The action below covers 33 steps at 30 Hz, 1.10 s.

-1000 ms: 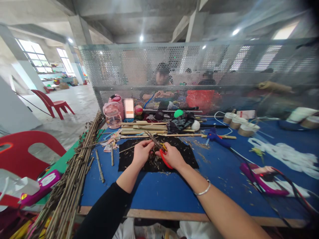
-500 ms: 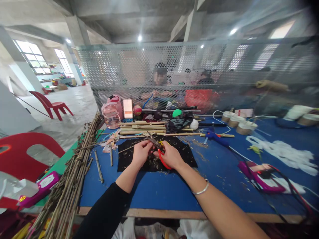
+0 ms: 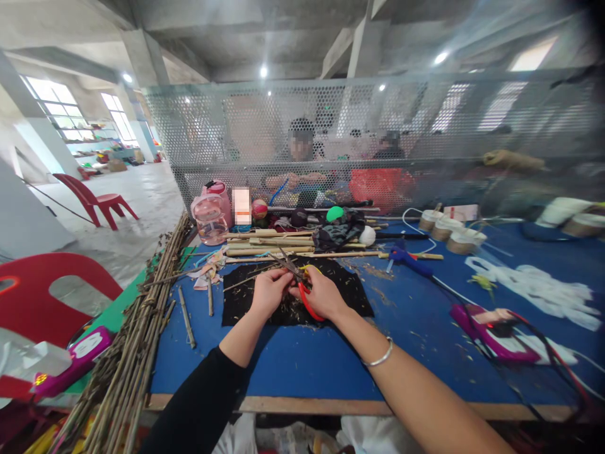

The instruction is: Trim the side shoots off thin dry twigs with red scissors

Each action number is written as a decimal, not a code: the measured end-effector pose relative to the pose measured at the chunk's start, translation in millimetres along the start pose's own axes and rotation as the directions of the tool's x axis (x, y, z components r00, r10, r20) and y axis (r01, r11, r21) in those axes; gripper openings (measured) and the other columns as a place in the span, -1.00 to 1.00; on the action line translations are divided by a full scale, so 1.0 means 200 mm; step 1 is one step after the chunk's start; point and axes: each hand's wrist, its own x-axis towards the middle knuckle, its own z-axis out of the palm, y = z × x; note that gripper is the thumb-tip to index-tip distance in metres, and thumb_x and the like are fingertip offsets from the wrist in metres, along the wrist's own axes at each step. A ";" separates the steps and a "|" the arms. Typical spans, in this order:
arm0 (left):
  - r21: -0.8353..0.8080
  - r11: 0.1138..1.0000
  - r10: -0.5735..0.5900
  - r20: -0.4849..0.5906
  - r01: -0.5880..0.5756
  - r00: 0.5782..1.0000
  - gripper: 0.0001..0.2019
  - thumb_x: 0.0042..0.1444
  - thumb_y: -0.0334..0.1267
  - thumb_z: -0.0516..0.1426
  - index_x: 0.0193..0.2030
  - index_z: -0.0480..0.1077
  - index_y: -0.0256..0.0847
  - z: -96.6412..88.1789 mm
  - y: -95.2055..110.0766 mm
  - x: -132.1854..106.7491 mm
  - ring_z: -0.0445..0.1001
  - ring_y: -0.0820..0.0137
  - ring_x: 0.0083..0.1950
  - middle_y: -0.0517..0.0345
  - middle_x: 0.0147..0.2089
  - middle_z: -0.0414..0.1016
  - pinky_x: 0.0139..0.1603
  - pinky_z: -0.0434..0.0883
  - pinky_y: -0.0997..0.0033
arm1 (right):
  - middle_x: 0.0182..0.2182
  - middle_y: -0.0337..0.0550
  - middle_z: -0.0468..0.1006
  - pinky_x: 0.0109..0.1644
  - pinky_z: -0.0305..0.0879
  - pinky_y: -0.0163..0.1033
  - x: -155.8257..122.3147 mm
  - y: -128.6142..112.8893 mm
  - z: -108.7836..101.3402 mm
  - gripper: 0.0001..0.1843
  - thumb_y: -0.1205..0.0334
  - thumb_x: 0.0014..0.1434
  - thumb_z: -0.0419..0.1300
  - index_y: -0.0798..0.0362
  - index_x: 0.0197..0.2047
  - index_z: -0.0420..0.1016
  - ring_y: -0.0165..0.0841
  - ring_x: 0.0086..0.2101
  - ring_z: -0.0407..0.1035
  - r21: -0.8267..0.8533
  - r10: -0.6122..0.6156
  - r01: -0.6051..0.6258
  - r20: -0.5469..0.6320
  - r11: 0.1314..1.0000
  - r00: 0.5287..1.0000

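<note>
My right hand [image 3: 323, 292] is closed around the red handles of a pair of scissors [image 3: 310, 305], whose dark blades point up and to the left with their tips apart. Close beside the blades, my left hand [image 3: 269, 291] pinches a thin dry twig [image 3: 246, 278] that sticks out to the left. The exact spot where blades and twig meet is hidden by my fingers. Both hands are over a black cloth [image 3: 352, 296] strewn with small plant clippings, on a blue tabletop [image 3: 269, 372].
A bundle of dry stalks [image 3: 126, 340] runs along the table's left edge. Cut sticks [image 3: 269, 243] lie behind the cloth. A blue glue gun [image 3: 411, 261] and white strips [image 3: 534, 293] are to the right. Behind a perforated metal screen [image 3: 203, 132] sits another person [image 3: 302, 151].
The scissors and both hands stay almost in place, with only slight finger movement. The whole view has shifted a little.
</note>
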 end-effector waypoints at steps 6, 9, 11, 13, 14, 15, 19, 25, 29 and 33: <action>-0.083 0.996 -0.025 -0.021 0.024 0.999 -0.75 -0.18 -0.18 0.24 -0.38 0.52 -0.33 -0.01 -0.01 0.01 0.34 0.50 -0.52 0.11 -0.51 0.47 -0.49 0.28 0.54 | -0.46 -0.21 0.45 -0.46 -0.03 -0.36 0.00 0.00 -0.01 -0.67 -0.03 0.00 0.18 0.01 -0.29 0.24 -0.36 -0.46 0.35 -0.046 0.083 -0.081 0.051 0.996 0.995; -0.101 0.994 -0.041 -0.039 0.037 0.998 -0.73 -0.20 -0.18 0.25 -0.35 0.53 -0.32 -0.01 -0.01 0.01 0.36 0.50 -0.49 0.10 -0.47 0.49 -0.47 0.31 0.53 | -0.48 -0.20 0.46 -0.48 -0.03 -0.36 0.00 0.01 0.00 -0.68 -0.06 0.02 0.15 0.01 -0.32 0.25 -0.36 -0.48 0.34 -0.049 0.086 -0.084 0.039 0.995 0.996; -0.114 0.992 -0.055 -0.042 0.050 0.998 -0.73 -0.20 -0.18 0.25 -0.35 0.52 -0.31 -0.01 -0.01 0.01 0.36 0.51 -0.49 0.11 -0.47 0.48 -0.45 0.32 0.53 | -0.48 -0.19 0.47 -0.48 -0.02 -0.36 0.01 0.03 0.00 -0.68 -0.07 0.04 0.13 0.01 -0.33 0.25 -0.37 -0.49 0.35 -0.041 0.077 -0.075 0.039 0.996 0.996; -0.131 0.989 -0.067 -0.042 0.061 0.997 -0.74 -0.20 -0.18 0.25 -0.35 0.52 -0.31 -0.01 0.00 0.01 0.35 0.53 -0.49 0.12 -0.47 0.48 -0.45 0.32 0.54 | -0.48 -0.19 0.47 -0.47 0.01 -0.36 0.01 0.04 0.01 -0.68 -0.08 0.05 0.12 0.01 -0.34 0.26 -0.36 -0.48 0.35 -0.036 0.070 -0.068 0.043 0.997 0.997; -0.143 0.988 -0.071 -0.041 0.065 0.997 -0.74 -0.19 -0.18 0.25 -0.35 0.52 -0.31 -0.01 0.00 0.01 0.35 0.54 -0.49 0.13 -0.47 0.47 -0.45 0.33 0.55 | -0.48 -0.19 0.48 -0.46 0.02 -0.36 0.01 0.04 0.01 -0.68 -0.08 0.05 0.12 0.02 -0.33 0.26 -0.36 -0.47 0.36 -0.037 0.069 -0.067 0.045 0.997 0.997; -0.154 0.986 -0.076 -0.038 0.069 0.996 -0.74 -0.19 -0.19 0.25 -0.35 0.51 -0.31 -0.01 0.00 0.01 0.35 0.54 -0.48 0.13 -0.47 0.47 -0.44 0.33 0.55 | -0.48 -0.19 0.48 -0.45 0.04 -0.36 0.01 0.05 0.01 -0.67 -0.08 0.05 0.12 0.02 -0.32 0.27 -0.35 -0.46 0.37 -0.038 0.070 -0.068 0.048 0.997 0.996; -0.166 0.983 -0.079 -0.020 0.074 0.997 -0.75 -0.19 -0.17 0.24 -0.39 0.50 -0.32 -0.01 0.01 0.02 0.37 0.52 -0.46 0.11 -0.46 0.47 -0.43 0.34 0.54 | -0.38 -0.17 0.48 -0.39 0.11 -0.34 0.01 0.05 0.01 -0.60 -0.08 -0.01 0.18 0.03 -0.22 0.27 -0.35 -0.39 0.38 -0.003 0.034 -0.034 0.051 0.999 0.998; -0.149 0.986 -0.072 0.018 0.074 0.997 -0.77 -0.20 -0.17 0.24 -0.47 0.47 -0.33 0.00 -0.01 0.02 0.37 0.52 -0.50 0.11 -0.50 0.46 -0.44 0.32 0.54 | -0.31 -0.16 0.41 -0.26 0.15 -0.28 0.01 0.02 0.00 -0.56 -0.06 -0.08 0.24 0.06 -0.25 0.28 -0.34 -0.31 0.31 -0.035 -0.060 0.059 -0.020 0.998 0.998; -0.141 0.987 -0.075 0.007 0.075 0.997 -0.78 -0.22 -0.17 0.24 -0.50 0.47 -0.33 0.00 -0.01 0.01 0.36 0.51 -0.52 0.11 -0.53 0.45 -0.44 0.32 0.52 | -0.31 -0.15 0.39 -0.22 0.15 -0.25 0.02 0.02 0.00 -0.56 -0.08 -0.07 0.22 0.06 -0.25 0.27 -0.31 -0.28 0.30 -0.078 -0.076 0.074 -0.028 0.994 0.997; -0.136 0.989 -0.058 -0.012 0.056 0.998 -0.77 -0.22 -0.15 0.24 -0.53 0.46 -0.33 0.01 -0.01 0.01 0.35 0.51 -0.53 0.11 -0.53 0.45 -0.44 0.32 0.51 | -0.27 -0.10 0.39 -0.17 0.15 -0.21 0.02 0.01 0.00 -0.52 -0.06 -0.11 0.25 0.07 -0.21 0.27 -0.25 -0.21 0.30 -0.123 -0.082 0.078 -0.031 0.989 0.996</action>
